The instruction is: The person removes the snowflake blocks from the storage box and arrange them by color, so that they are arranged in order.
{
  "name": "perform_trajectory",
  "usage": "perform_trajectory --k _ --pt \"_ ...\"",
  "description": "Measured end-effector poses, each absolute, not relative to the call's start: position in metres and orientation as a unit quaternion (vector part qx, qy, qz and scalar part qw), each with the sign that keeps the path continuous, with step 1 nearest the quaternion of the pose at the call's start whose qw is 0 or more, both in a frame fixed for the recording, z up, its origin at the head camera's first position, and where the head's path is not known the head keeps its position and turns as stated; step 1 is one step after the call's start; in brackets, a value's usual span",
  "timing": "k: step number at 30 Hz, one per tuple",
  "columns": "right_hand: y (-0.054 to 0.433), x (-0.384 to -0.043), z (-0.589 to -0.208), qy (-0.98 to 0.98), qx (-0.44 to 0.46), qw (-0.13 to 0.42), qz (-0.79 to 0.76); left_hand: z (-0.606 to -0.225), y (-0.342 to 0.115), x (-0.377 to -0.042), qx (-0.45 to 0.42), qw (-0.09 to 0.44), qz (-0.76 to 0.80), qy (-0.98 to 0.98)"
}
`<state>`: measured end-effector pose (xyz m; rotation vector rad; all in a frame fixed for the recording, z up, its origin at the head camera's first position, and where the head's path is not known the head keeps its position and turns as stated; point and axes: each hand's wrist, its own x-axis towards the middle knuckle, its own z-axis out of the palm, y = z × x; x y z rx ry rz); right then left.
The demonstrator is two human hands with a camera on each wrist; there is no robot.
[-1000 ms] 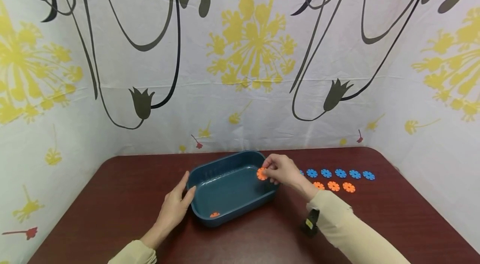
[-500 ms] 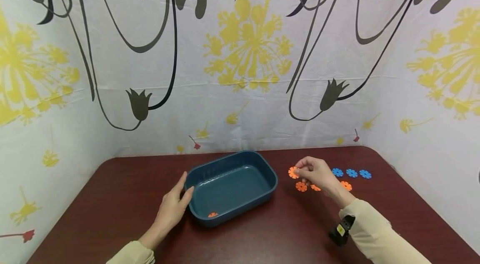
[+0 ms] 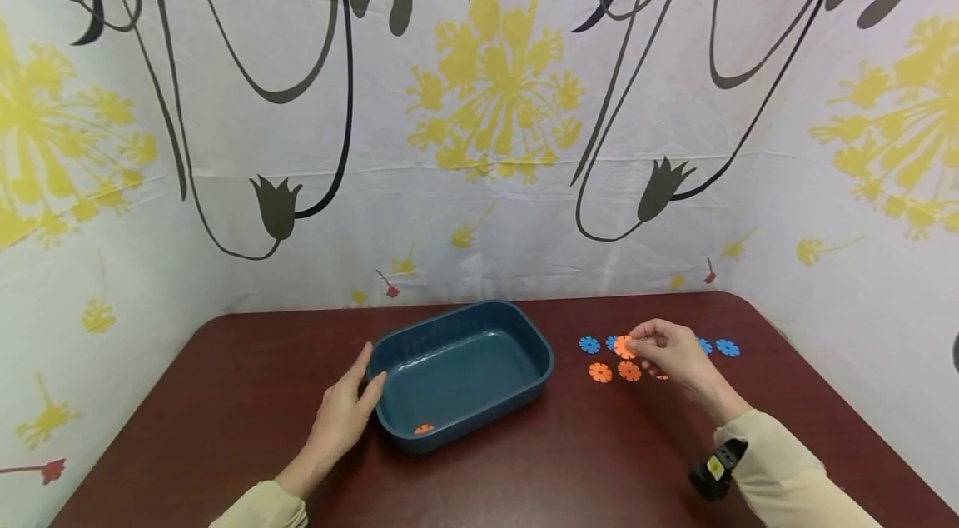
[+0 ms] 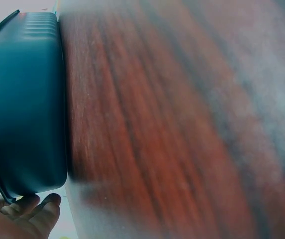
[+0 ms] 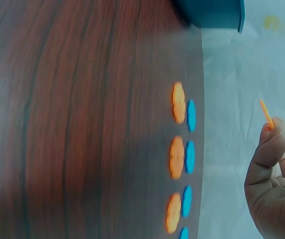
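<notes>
My left hand (image 3: 340,415) grips the near left end of a dark teal rectangular tray (image 3: 464,382), thumb at the rim and fingers along the outer wall. In the left wrist view the fingers bend round the tray's side (image 4: 25,104). An orange notched plastic disc (image 3: 624,347) is pinched between thumb and fingers of my right hand (image 3: 678,360), raised above the table; the right wrist view shows this disc (image 5: 266,114) edge-on. Inside the tray, by its front wall, lies another orange disc (image 3: 424,429), partly hidden by the rim.
Right of the tray, a back row of blue notched discs (image 3: 589,345) and a front row of orange discs (image 3: 600,372) lie on the dark red-brown table (image 3: 479,486). My right hand covers part of both rows. A patterned cloth (image 3: 419,178) hangs behind and at both sides.
My right hand has moved right with the orange disc, from over the tray to over the rows. The left hand keeps its grip on the tray, which stays in place.
</notes>
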<state>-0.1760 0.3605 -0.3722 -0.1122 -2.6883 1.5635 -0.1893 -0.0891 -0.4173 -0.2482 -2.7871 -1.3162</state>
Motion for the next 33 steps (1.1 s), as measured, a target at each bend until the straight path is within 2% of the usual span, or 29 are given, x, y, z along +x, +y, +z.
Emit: perform_trajectory --k 8,21,33 --pt "0.390 -0.169 -0.374 -0.871 -0.074 0.031 0.485 -0.417 -0.090 -0.189 -0.078 0.018 -0.426 -0.901" --pt "0.446 -0.151 -0.385 -0.864 -0.132 0.088 0.478 -0.417 -0.090 -0.190 -0.080 0.016 -0.423 -0.903" --pt "0.476 -0.141 -0.393 -0.851 -0.189 0.089 0.482 -0.416 -0.089 -0.190 -0.080 0.014 -0.424 -0.902"
